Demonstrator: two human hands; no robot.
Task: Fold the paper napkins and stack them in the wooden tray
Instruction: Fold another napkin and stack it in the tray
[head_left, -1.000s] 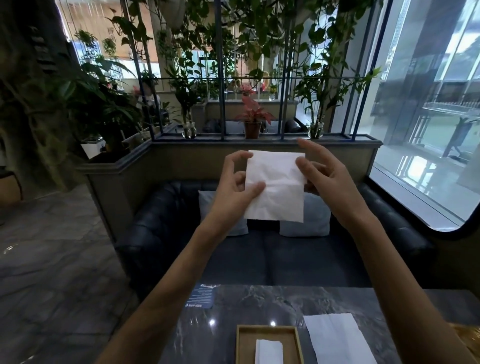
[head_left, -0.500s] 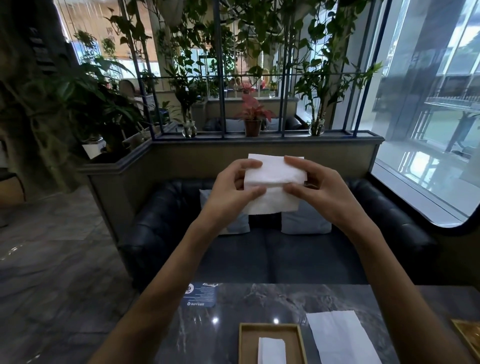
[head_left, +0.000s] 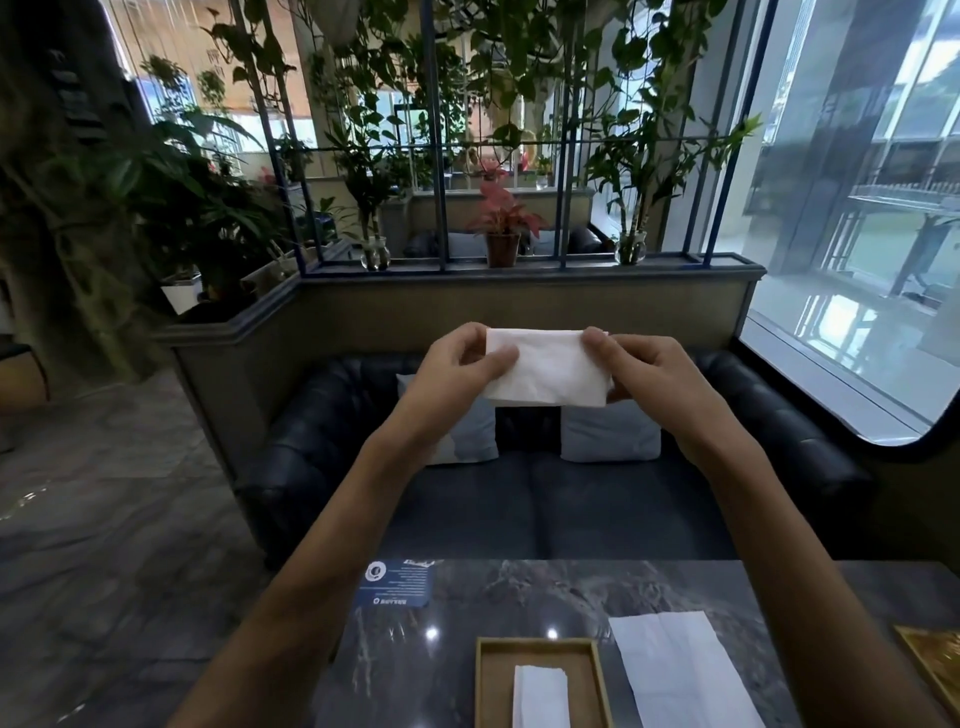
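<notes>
I hold a white paper napkin (head_left: 548, 366) in the air in front of me, folded into a wide strip. My left hand (head_left: 457, 371) pinches its left end and my right hand (head_left: 647, 371) pinches its right end. Far below, at the near edge of the dark marble table, stands the wooden tray (head_left: 540, 647). One folded napkin (head_left: 540, 696) lies upright in its middle. Just right of the tray an unfolded napkin stack (head_left: 675, 670) lies flat on the table.
A blue card (head_left: 397, 584) lies at the table's far left corner. A gold-coloured object (head_left: 935, 665) shows at the right edge. Beyond the table stands a dark sofa (head_left: 545, 493) with two grey cushions, backed by a planter ledge with pots.
The napkin went from a tall open sheet to a half-height strip as both hands brought its top edge down. My hands sank lower and closed on its ends.
</notes>
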